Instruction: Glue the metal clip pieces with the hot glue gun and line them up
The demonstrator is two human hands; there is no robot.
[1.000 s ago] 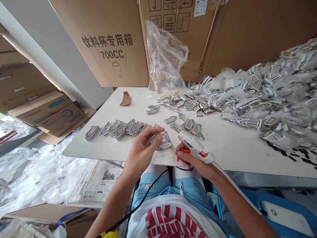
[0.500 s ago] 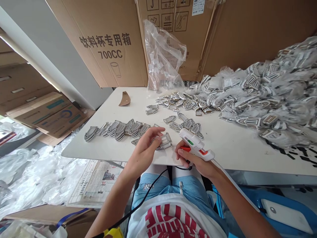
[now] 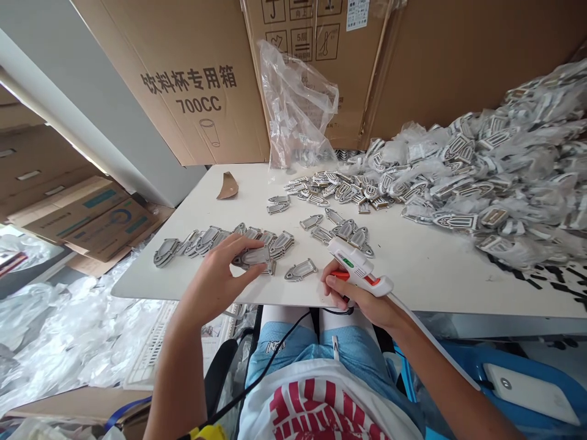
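Note:
My left hand point(image 3: 224, 274) holds a grey metal buckle-like piece point(image 3: 253, 259) between thumb and fingers, over the front of the stacked pieces. Those stacks of similar pieces point(image 3: 208, 239) form a row on the left of the white table point(image 3: 394, 263). One single piece point(image 3: 301, 269) lies flat between my hands. My right hand point(image 3: 342, 286) is wrapped round a white glue gun point(image 3: 355, 263) with an orange trigger, its nozzle pointing up and left. Just beyond the nozzle lies a small loose group of pieces point(image 3: 346, 230).
A big heap of plastic-wrapped pieces point(image 3: 458, 159) covers the right back. Cardboard boxes point(image 3: 192, 79) stand behind the table, with a clear plastic bag point(image 3: 298, 104) before them. Black strips point(image 3: 554, 281) lie at far right. A cord point(image 3: 270, 360) crosses my lap.
My left hand has moved left from the middle to the stacks, with a piece in its fingers. A single piece now shows on the table where it was. My right hand has barely moved.

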